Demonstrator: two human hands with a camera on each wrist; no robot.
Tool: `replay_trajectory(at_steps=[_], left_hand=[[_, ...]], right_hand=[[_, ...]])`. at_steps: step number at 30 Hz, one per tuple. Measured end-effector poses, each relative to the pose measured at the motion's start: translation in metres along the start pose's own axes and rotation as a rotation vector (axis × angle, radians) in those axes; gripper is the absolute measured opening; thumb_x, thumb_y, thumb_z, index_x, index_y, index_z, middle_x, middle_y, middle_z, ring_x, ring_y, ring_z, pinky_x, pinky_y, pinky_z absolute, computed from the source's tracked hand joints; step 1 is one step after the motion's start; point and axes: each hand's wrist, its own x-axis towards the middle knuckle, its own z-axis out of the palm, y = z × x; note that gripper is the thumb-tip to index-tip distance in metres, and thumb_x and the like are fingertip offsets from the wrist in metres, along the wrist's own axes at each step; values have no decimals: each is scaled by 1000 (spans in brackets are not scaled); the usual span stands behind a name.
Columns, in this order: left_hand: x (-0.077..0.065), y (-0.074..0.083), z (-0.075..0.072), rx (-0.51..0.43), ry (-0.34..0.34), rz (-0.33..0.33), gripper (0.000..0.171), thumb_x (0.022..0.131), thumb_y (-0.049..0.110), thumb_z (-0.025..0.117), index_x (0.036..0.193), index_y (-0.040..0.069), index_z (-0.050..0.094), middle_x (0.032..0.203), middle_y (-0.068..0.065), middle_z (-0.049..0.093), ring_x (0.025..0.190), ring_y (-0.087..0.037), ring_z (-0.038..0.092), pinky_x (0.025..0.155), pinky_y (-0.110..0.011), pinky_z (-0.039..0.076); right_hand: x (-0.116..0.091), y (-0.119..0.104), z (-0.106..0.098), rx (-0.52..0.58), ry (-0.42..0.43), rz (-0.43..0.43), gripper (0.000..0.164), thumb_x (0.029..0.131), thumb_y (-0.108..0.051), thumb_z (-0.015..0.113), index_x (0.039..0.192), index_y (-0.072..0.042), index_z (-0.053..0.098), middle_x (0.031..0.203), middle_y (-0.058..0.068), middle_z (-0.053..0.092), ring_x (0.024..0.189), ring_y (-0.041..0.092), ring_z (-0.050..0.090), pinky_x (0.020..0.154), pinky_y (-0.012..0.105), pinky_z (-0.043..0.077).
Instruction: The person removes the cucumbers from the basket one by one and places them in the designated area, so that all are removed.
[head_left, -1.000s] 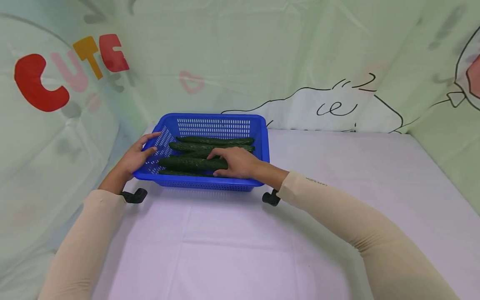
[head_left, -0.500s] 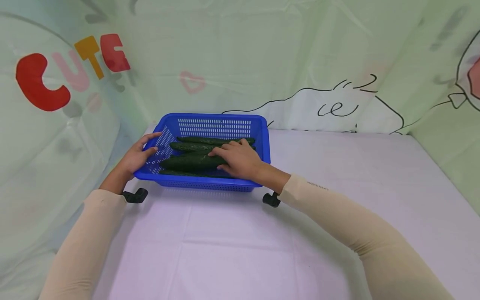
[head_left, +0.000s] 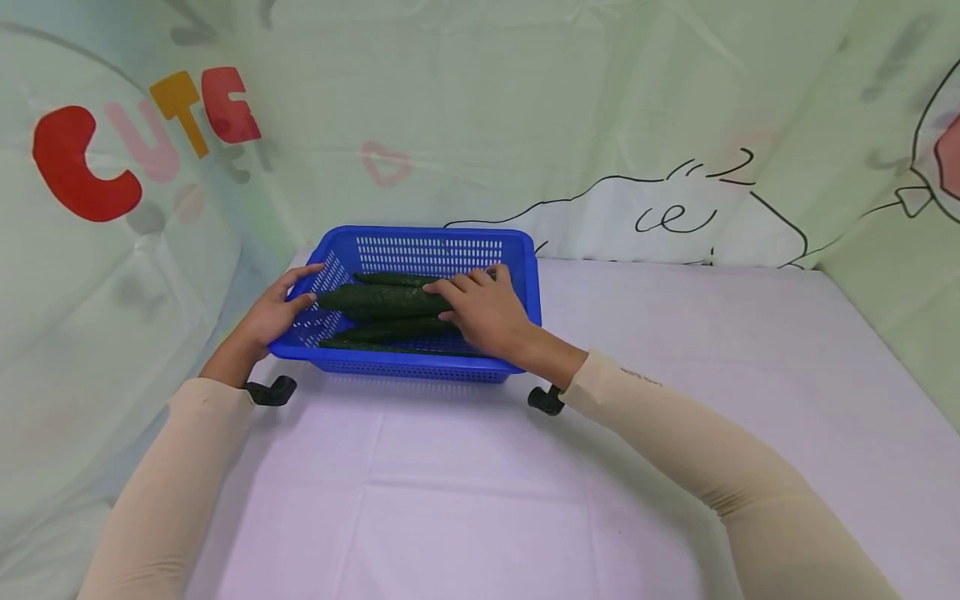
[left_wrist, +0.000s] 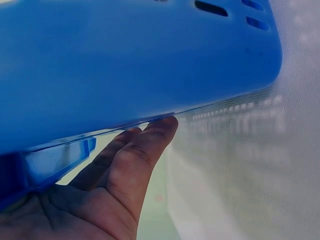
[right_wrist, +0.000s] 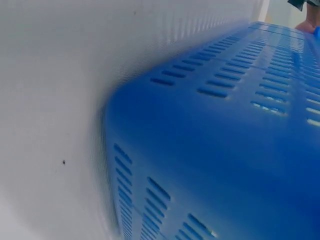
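One cucumber [head_left: 378, 302] is lying lengthwise in our basket [head_left: 405, 360], right hand [head_left: 491, 317] gripping its right end, left hand [head_left: 272, 317] the left rim.

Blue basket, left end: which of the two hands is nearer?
Left. The left hand is right at that end of the blue basket, touching it; the right hand is over the right half, holding a cucumber.

Gripped cucumber [head_left: 382, 300] partly hidden by the right hand [head_left: 491, 315], blue basket [head_left: 405, 359] cropped in both wrist views.
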Motion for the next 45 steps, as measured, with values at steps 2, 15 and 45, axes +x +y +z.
replay_trajectory(at_steps=[2,15,45], left_hand=[[0,0,0,-4,-4,4,55,106,20,39,157,31,22,165,-18,9,140,-57,30,103,-70,36],[-1,1,1,-15,1,1,55,106,20,41,157,31,22,164,-20,13,139,-55,32,103,-68,38],[0,0,3,-2,0,-7,55,106,20,39,157,32,21,165,-20,13,141,-54,31,106,-69,35]], right_hand=[[-1,0,0,-8,36,2,35,96,-28,64,131,-23,59,116,3,71,103,28,63,105,60,38],[-12,5,-9,52,123,47,48,88,9,61,123,-23,63,117,2,63,110,25,53,116,67,14],[-69,143,-47,307,115,447,35,93,2,61,125,-10,61,124,21,65,112,45,49,103,64,13]])
